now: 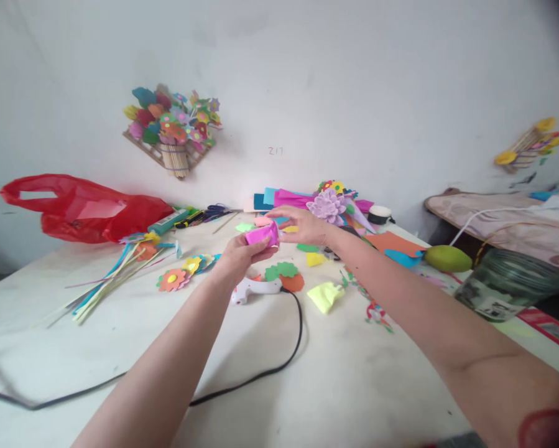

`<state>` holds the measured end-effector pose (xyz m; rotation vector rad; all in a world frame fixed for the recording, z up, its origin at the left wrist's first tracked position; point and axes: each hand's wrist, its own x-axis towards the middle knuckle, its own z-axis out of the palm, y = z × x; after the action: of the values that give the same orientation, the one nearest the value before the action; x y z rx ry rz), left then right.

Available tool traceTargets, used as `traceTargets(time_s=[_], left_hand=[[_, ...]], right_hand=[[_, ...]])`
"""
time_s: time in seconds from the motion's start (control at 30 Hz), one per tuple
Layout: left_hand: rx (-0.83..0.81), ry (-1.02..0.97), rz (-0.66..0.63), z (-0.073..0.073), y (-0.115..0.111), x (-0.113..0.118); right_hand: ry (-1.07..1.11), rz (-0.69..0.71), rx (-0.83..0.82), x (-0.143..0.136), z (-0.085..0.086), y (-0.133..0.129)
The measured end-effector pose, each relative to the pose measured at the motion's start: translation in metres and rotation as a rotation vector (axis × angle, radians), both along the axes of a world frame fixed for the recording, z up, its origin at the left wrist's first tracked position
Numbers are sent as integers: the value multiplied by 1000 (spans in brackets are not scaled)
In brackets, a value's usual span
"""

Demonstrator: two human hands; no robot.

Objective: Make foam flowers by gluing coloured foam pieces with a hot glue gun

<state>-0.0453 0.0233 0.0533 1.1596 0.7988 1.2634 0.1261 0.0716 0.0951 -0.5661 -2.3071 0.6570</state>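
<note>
A small bundle of magenta paper (262,235) is gripped in my left hand (242,256), above the middle of the table. My right hand (302,226) is at the bundle's right end, its fingers curved; what its fingertips hold is too small to make out. Just below my left hand lies a white glue gun (255,287) with a black cord. Beside it are a green scalloped paper piece (281,270) and an orange one (293,282). A crumpled yellow piece (324,297) lies to the right, under my right forearm's left side.
A red plastic bag (92,211) and paper flowers on stems (106,280) occupy the left. Coloured sheets (293,199) and a lilac flower (328,206) are at the back. To the right stand a glass jar (512,283) and a green fruit-like object (448,258). The cord (260,375) crosses the front.
</note>
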Motion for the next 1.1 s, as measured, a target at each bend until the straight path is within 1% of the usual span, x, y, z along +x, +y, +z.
traceTargets(time_s=[0.07,0.13,0.2,0.23,0.37,0.53,0.7,0.77,0.83,0.97,1.1], left_hand=[[14,-6,23,-4,-8,6],[34,-14,25,-7,-15,12],[49,-6,20,-9,-21,16],[49,2,28,-9,-24,18],[62,32,63,-10,-34,23],[89,91,77,-17,-43,33],[86,157,164,-22,-49,42],[87,158,192,-22,-52,46],[111,129,204,-20,-57,48],[171,66,184,-17,-66,51],[167,70,177,-19,-67,48]], right_hand=[[65,-13,-172,10,-4,-4],[108,-34,-328,18,-12,-9],[128,-25,-417,21,-21,-16],[141,-12,-436,22,-25,-20],[238,-5,-444,21,-37,-36],[273,-123,-440,18,-48,-42],[292,-237,-295,17,-56,-43],[325,-272,-271,18,-57,-45],[361,-282,-292,19,-58,-47],[418,-271,-395,20,-59,-50],[433,-179,-512,16,-60,-53]])
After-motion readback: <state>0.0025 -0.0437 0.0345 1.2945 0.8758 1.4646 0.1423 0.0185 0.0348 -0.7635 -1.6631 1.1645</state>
